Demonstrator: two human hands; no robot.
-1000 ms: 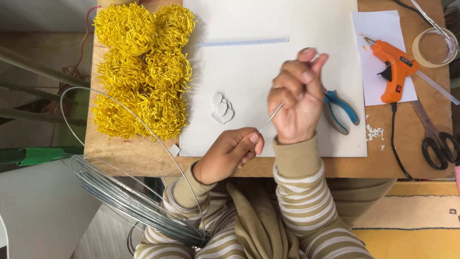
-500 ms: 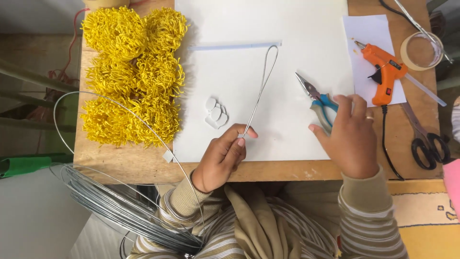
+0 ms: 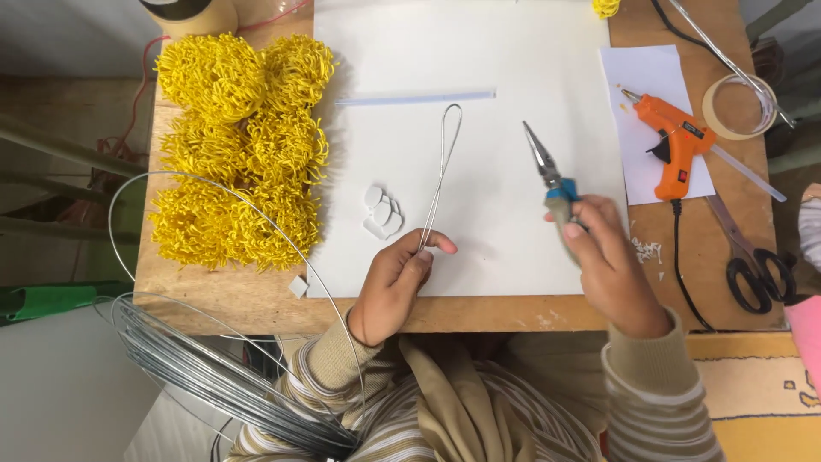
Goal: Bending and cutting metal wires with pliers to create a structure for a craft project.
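Head view: left hand (image 3: 395,282) pinches the wire loop (image 3: 440,175) at its near end, long axis running away from its fingertips, while right hand (image 3: 611,265), closed around pliers (image 3: 547,175), sits well apart, tips pointing away.

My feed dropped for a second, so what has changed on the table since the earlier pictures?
The right hand let go of the wire, reached right and took hold of the pliers, now lifted with the tips pointing away. The left hand kept its pinch on the bent wire loop, which now lies flat on the white sheet. Yellow pompoms, glue gun and scissors stayed put.
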